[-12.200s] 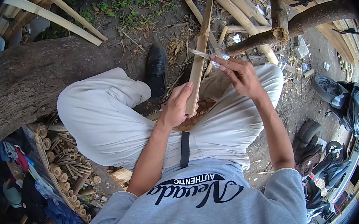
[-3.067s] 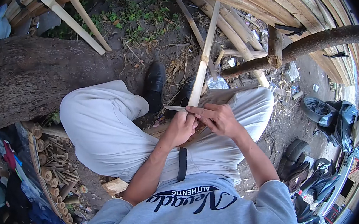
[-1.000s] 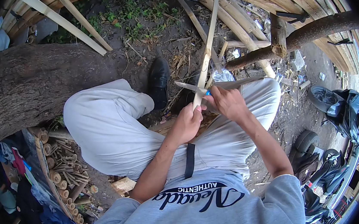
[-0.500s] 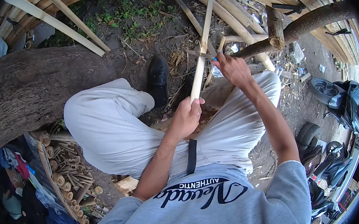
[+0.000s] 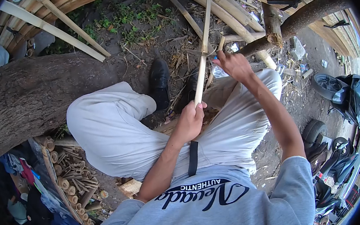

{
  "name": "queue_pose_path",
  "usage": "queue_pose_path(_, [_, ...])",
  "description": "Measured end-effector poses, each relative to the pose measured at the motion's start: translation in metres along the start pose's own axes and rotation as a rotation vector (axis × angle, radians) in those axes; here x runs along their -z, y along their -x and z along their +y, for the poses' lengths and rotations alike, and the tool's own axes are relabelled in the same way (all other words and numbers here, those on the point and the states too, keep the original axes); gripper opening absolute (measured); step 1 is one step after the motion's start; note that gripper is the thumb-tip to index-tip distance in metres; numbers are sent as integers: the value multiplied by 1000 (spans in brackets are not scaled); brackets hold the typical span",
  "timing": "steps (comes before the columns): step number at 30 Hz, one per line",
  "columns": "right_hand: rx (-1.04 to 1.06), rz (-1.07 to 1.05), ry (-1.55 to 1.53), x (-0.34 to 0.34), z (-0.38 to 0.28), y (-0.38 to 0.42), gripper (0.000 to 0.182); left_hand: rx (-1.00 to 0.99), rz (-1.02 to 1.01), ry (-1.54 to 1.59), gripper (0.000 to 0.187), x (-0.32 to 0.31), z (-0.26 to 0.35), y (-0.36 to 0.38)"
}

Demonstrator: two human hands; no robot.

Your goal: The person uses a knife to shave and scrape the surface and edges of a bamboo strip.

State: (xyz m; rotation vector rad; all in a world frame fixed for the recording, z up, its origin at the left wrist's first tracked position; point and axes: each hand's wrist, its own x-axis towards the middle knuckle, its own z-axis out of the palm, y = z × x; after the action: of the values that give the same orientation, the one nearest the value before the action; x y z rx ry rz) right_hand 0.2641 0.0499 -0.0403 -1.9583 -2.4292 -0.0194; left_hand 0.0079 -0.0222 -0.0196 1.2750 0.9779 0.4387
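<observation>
The strip (image 5: 201, 75) runs straight away from me, my knife (image 5: 193, 52) crossing it.

My left hand (image 5: 190, 121) is closed round its near end, between my legs (image 5: 113, 125); my right hand (image 5: 235, 67), farther out and just right of the strip, is curled round the knife's handle, mostly hiding it. The blade is too blurred to tell whether it bites. The strip is long, slim and pale, apparently bamboo, brightest nearest me.
</observation>
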Motion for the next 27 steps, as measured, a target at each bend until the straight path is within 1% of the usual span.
queue_pose_path(1, [3,35,10,-3,-2,-5,43,-10,2,2,33,5,11,-4])
queue_pose_path(2, [5,33,12,-8,-5,-7,43,90,-5,142,32,12,20,-5])
queue_pose_path(3, [-87,9,-29,-10,-16,-7,43,196,-10,280,32,17,28,-2])
queue_pose_path(4, [-181,-5,-70,-10,-27,-7,43,234,-13,322,32,16,30,-1])
queue_pose_path(5, [-178,8,-74,-7,-30,-4,43,226,-6,314,32,14,28,0])
queue_pose_path(7, [21,21,-93,-6,-28,11,41,219,-52,273,34,9,18,6])
queue_pose_path(8, [43,33,-95,-8,-22,15,40,231,-66,298,35,7,15,7])
queue_pose_path(9, [-55,22,-70,-9,-7,9,39,239,-73,298,35,5,10,5])
queue_pose_path(11, [-63,23,-59,-19,1,4,42,77,-1,20,35,0,1,-4])
queue_pose_path(12, [-144,65,-61,-13,-11,-2,43,146,-20,191,34,8,15,-5])
queue_pose_path(13, [-218,93,-71,-8,-33,0,44,194,-29,283,33,12,20,-4])
queue_pose_path(14, [-178,25,-62,-8,-44,2,46,211,-35,296,33,8,17,1])
queue_pose_path(15, [-175,30,-66,-13,-37,2,46,222,-40,302,33,5,14,3])
queue_pose_path(16, [-101,77,-24,-20,-21,2,45,217,-35,295,33,3,10,0])
queue_pose_path(17, [-34,120,17,-29,-8,0,44,166,-30,206,33,3,5,-3])
queue_pose_path(18, [-16,123,25,-27,-4,-5,44,119,-30,120,33,3,7,-3])
queue_pose_path(19, [-22,117,20,-29,-11,-5,44,127,-35,119,33,5,7,-4])
queue_pose_path(21, [-208,65,-80,-29,-25,-16,43,181,-8,228,33,11,18,-13])
queue_pose_path(22, [-242,68,-157,-27,-32,-15,43,236,-24,283,33,12,27,-9])
queue_pose_path(23, [-238,79,-154,-21,-30,-15,43,225,-20,281,33,13,25,-6])
queue_pose_path(25, [-109,0,-141,-11,-25,-5,43,233,-45,269,34,11,21,4])
queue_pose_path(26, [-68,39,-163,-18,-17,-4,44,258,-49,304,34,10,18,7])
queue_pose_path(27, [-77,32,-167,-22,-11,-3,44,267,-57,302,34,8,14,8])
